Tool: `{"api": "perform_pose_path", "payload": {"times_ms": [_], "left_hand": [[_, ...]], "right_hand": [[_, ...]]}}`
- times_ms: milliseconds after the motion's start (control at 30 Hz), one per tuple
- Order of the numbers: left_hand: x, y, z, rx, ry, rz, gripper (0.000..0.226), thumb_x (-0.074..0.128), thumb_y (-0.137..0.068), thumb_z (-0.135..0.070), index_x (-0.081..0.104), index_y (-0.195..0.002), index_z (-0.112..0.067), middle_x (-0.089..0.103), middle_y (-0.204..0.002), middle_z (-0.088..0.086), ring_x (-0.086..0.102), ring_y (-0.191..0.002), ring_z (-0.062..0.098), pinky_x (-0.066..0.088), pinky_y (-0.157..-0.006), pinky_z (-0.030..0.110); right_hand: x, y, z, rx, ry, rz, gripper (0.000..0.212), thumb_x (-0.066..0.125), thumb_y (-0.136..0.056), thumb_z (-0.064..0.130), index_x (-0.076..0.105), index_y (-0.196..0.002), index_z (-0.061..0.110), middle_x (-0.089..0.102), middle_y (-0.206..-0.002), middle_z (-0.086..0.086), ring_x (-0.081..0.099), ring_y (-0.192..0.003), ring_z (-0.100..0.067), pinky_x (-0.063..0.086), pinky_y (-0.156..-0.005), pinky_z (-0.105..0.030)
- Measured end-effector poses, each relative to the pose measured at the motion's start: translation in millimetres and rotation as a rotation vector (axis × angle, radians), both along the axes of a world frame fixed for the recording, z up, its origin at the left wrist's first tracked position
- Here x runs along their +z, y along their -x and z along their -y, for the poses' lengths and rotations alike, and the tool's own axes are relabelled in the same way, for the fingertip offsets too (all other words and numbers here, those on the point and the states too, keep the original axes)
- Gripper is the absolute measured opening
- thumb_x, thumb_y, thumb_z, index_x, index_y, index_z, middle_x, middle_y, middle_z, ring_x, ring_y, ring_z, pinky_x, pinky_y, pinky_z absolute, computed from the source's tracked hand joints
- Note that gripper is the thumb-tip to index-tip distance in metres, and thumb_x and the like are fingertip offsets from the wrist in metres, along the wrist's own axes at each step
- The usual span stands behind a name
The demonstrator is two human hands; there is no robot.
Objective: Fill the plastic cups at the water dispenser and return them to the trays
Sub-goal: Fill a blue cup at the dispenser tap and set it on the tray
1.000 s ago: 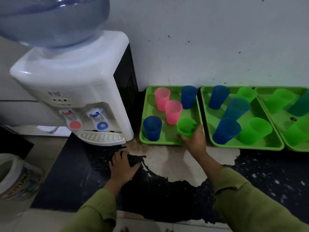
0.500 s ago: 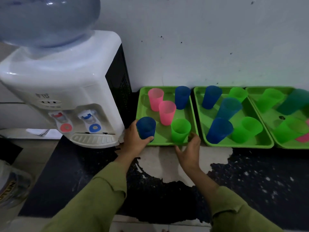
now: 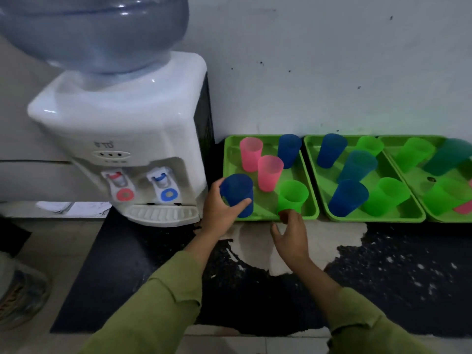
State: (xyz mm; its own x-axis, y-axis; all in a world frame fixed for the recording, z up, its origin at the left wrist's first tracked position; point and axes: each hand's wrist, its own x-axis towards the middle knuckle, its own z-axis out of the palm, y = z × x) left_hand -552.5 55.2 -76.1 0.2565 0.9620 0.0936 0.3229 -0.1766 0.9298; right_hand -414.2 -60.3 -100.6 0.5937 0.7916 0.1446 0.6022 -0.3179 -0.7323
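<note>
My left hand (image 3: 219, 212) grips the blue cup (image 3: 236, 191); my right hand (image 3: 291, 238) hangs loose at six o'clock of the green cup (image 3: 292, 195).

The person wears long sleeves of plain olive-green cloth, the left sleeve (image 3: 153, 310) and the right sleeve (image 3: 378, 330) both loose and softly creased. Each sleeve ends at the wrist in a wide turned cuff with a seam line and a slightly wavy edge. The left hand (image 3: 219, 216) and right hand (image 3: 291, 238) are bare.
</note>
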Motion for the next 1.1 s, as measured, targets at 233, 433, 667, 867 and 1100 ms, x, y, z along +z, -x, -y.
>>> {"api": "perform_pose_path", "payload": {"times_ms": [233,433,667,867,1100], "left_hand": [[5.6,81.6,-2.3,-0.112,0.01,-0.008,0.077,0.083,-0.061,-0.043,0.046,-0.126,-0.027,0.056,-0.121,-0.009,0.056,-0.108,0.007,0.049,-0.084,0.015],[-0.7,161.5,-7.8,-0.061,0.081,-0.047,0.073,0.084,-0.059,-0.044,0.048,-0.122,-0.031,0.059,-0.113,-0.01,0.06,-0.097,0.005,0.052,-0.07,0.011],[-5.3,227.8,-39.1,0.092,0.123,-0.191,0.075,0.084,-0.064,-0.037,0.051,-0.128,-0.015,0.058,-0.124,0.003,0.052,-0.1,0.012,0.042,-0.077,0.023],[0.7,244.8,-62.8,0.177,0.116,-0.201,0.071,0.085,-0.063,-0.034,0.053,-0.122,-0.013,0.06,-0.121,0.005,0.048,-0.09,0.009,0.039,-0.069,0.019],[4.9,240.0,-84.9,0.093,0.051,-0.151,0.066,0.087,-0.061,-0.025,0.053,-0.116,-0.013,0.062,-0.116,0.006,0.058,-0.099,0.019,0.049,-0.085,0.033]], "right_hand": [[4.3,76.7,-23.1,0.031,-0.03,-0.053,0.029,0.065,-0.082,0.009,0.054,-0.107,-0.002,0.058,-0.102,-0.018,0.055,-0.097,-0.031,0.041,-0.083,-0.032],[4.9,136.7,-45.5,0.095,-0.04,-0.055,0.026,0.063,-0.083,0.01,0.055,-0.106,0.001,0.059,-0.102,-0.017,0.056,-0.096,-0.03,0.041,-0.082,-0.031],[9.1,193.4,-67.0,0.106,-0.107,-0.098,0.028,0.066,-0.077,0.006,0.056,-0.103,0.002,0.061,-0.094,-0.014,0.058,-0.087,-0.025,0.039,-0.073,-0.019],[12.4,219.2,-79.5,0.149,-0.117,-0.145,0.035,0.067,-0.079,0.016,0.053,-0.11,0.009,0.057,-0.1,-0.003,0.056,-0.089,-0.012,0.048,-0.077,-0.024],[24.4,236.4,-100.5,0.134,-0.145,-0.159,0.031,0.064,-0.083,0.027,0.056,-0.109,0.013,0.062,-0.095,-0.002,0.06,-0.085,-0.01,0.052,-0.075,-0.027]]}}
